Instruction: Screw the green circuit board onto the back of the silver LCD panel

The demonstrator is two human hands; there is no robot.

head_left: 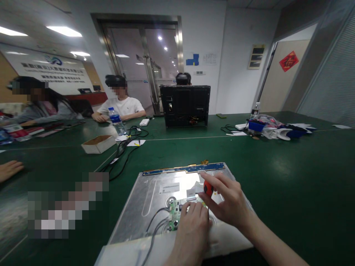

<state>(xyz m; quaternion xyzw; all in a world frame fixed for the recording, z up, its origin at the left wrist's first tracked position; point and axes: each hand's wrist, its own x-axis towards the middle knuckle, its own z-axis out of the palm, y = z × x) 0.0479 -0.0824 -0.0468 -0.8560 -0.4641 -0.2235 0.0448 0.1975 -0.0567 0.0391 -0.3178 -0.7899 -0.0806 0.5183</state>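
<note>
In front of me lies a flat metal-backed display panel [133,210], a blue circuit strip [177,170] along its far edge. A green circuit board [175,214] with dark cables [159,225] sits on its middle. My right hand [229,199] pinches the red and black handle of a screwdriver [208,188] between thumb and fingers, above the board's right side. Part of a thin dark shaft shows below, close to my left hand [195,225]. That left hand rests on the board with fingers bent and close together; its thumb and whatever its fingertips hold are hidden.
An open cardboard box [99,145], a water bottle [117,121] and black cables [122,151] lie to the left. A black monitor housing [185,107] stands ahead. Blue trays [256,125] with bags are at right. Other people sit around the green table [280,173]; one person's hand [11,170] shows left.
</note>
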